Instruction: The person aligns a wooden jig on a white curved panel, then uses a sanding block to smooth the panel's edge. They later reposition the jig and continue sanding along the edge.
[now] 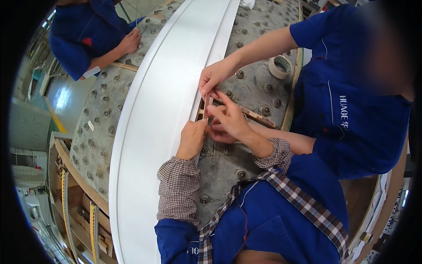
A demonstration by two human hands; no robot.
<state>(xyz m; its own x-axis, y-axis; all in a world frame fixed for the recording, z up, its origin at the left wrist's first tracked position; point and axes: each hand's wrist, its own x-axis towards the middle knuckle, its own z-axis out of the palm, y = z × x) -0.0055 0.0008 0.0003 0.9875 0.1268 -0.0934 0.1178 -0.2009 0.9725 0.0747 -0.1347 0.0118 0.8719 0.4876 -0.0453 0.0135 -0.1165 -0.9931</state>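
A long white panel [162, 88] with raised edges lies lengthwise across the table. At its right edge, my left hand [193, 138] is closed, fingertips pinching the lower end of a thin brownish strip [206, 107]. My right hand [233, 119] is beside the strip, index finger stretched out and fingers apart, its fingertips near or touching it. A co-worker's hand [218, 75] pinches the strip's upper end. That person's other hand [222, 133] is partly hidden beneath my right hand. A narrow wooden piece [259, 118] runs rightward from under the hands.
The grey table [224, 165] is studded with several ball rollers. A tape roll [280, 67] sits at the upper right. Another person's hand [130, 42] rests left of the panel. Below left, a wooden shelf holds scraps and yellow measuring strips [93, 229].
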